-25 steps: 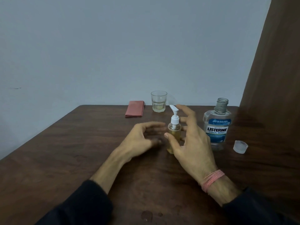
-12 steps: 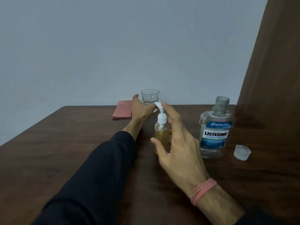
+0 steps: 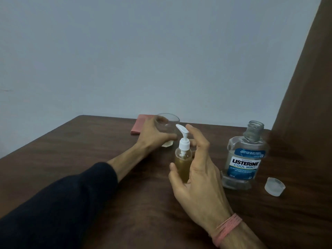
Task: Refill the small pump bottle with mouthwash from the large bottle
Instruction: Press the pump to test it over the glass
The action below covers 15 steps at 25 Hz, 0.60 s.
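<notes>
Wooden table (image 3: 89,150), grey wall (image 3: 143,51), brown curtain (image 3: 305,87)

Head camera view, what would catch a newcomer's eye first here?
Probably the small clear pump bottle of amber liquid at centre, with the right hand curled around it. Right of it stands the uncapped clear Listerine mouthwash bottle, its translucent cap on the dark wooden table. Behind, the left hand grips a clear drinking glass.

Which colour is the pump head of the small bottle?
White; the head view shows the pump head clearly.
</notes>
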### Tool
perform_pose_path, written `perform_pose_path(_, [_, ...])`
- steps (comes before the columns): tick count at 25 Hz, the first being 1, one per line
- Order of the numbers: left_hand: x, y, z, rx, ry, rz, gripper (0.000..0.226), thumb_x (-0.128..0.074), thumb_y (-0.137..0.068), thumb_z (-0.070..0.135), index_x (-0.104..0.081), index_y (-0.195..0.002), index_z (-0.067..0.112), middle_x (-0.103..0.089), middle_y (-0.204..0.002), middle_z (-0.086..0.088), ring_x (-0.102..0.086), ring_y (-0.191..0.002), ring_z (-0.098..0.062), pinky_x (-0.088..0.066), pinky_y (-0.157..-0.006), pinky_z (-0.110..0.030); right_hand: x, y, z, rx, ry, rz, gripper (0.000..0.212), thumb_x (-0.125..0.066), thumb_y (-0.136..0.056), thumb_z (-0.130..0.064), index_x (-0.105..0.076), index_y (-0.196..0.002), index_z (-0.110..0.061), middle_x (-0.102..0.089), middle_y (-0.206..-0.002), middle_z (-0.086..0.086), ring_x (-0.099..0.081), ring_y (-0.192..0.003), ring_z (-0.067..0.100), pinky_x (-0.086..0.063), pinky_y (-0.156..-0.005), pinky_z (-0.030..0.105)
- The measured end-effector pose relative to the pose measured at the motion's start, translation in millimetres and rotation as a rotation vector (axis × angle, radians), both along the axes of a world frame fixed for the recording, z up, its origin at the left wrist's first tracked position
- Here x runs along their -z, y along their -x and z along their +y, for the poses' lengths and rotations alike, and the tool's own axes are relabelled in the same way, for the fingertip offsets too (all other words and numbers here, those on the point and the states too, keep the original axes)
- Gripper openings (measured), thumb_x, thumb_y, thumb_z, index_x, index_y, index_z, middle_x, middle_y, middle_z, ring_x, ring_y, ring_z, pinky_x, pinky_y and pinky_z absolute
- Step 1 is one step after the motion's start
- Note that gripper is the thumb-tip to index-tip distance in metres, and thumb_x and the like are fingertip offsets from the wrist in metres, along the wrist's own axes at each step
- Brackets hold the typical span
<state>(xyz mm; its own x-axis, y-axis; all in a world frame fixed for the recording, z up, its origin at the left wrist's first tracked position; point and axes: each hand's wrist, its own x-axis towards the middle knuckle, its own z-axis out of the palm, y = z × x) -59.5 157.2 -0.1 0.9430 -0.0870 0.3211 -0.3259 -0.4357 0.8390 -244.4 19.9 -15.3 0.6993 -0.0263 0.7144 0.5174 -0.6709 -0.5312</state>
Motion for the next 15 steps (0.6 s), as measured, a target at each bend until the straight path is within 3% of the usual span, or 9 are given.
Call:
perform_pose_path(2, [-0.3, 36.1, 28.4, 0.088, -0.063, -0.059, 0.071, -0.104, -0.067, 0.023, -0.071, -0.129, 0.026, -0.077, -0.126, 0.009, -0.078, -0.118, -0.005, -0.065, -0.104, -0.030, -0.9, 1.1, 1.8, -0.016, -0.009, 0.024, 0.102, -0.077, -0.090, -0.015, -0.012, -0.158, -0.056, -0.054, -0.146, -0.017, -0.069, -0.095, 0.009, -0.051, -0.098, 0.017])
perform_pose_path(4, [1.0, 75.8, 51.1, 0.088, -0.135, -0.135, 0.070, -0.103, -0.072, 0.012, -0.069, -0.131, 0.028, -0.077, -0.125, 0.011, -0.076, -0.117, 0.000, -0.061, -0.102, -0.019, -3.2, 4.0, 3.8, -0.033, -0.001, 0.061, 0.101, -0.075, -0.092, -0.016, -0.010, -0.160, -0.053, -0.058, -0.143, -0.015, -0.065, -0.089, 0.004, -0.051, -0.095, 0.018])
perform_pose_path(7, [4.0, 112.1, 67.9, 0.045, -0.132, -0.211, 0.072, -0.100, -0.069, 0.016, -0.067, -0.131, 0.030, -0.078, -0.122, 0.012, -0.078, -0.114, -0.002, -0.064, -0.105, -0.029, -7.2, 10.0, 9.1, -0.058, 0.001, 0.133, 0.101, -0.072, -0.096, -0.018, -0.005, -0.160, -0.057, -0.064, -0.132, -0.012, -0.066, -0.083, 0.007, -0.053, -0.091, 0.024])
perform_pose_path(9, [4.3, 119.6, 66.1, 0.026, -0.121, -0.257, 0.075, -0.099, -0.065, 0.023, -0.066, -0.132, 0.031, -0.078, -0.123, 0.013, -0.078, -0.116, -0.003, -0.066, -0.103, -0.031, -8.5, 9.7, 8.5, -0.057, -0.030, 0.135, 0.100, -0.072, -0.093, -0.016, -0.008, -0.157, -0.058, -0.063, -0.123, -0.018, -0.064, -0.074, 0.002, -0.053, -0.084, 0.022])
perform_pose_path(13, [3.9, 130.4, 64.1, 0.009, -0.103, -0.340, 0.077, -0.099, -0.064, 0.019, -0.064, -0.133, 0.027, -0.075, -0.118, 0.019, -0.076, -0.108, 0.007, -0.060, -0.086, -0.011, -9.8, 13.4, 7.2, -0.044, -0.040, 0.101, 0.093, -0.071, -0.085, -0.011, -0.022, -0.152, -0.052, -0.062, -0.089, -0.015, -0.063, -0.064, 0.006, -0.045, -0.066, 0.014])
perform_pose_path(15, [5.0, 132.0, 66.9, 0.001, -0.119, -0.383, 0.078, -0.098, -0.063, 0.031, -0.064, -0.132, 0.032, -0.074, -0.118, 0.019, -0.077, -0.108, -0.001, -0.065, -0.090, -0.024, -10.5, 16.2, 9.0, -0.068, -0.024, 0.069, 0.089, -0.071, -0.083, -0.009, -0.027, -0.146, -0.054, -0.061, -0.082, -0.018, -0.063, -0.065, 0.008, -0.043, -0.061, 0.013])
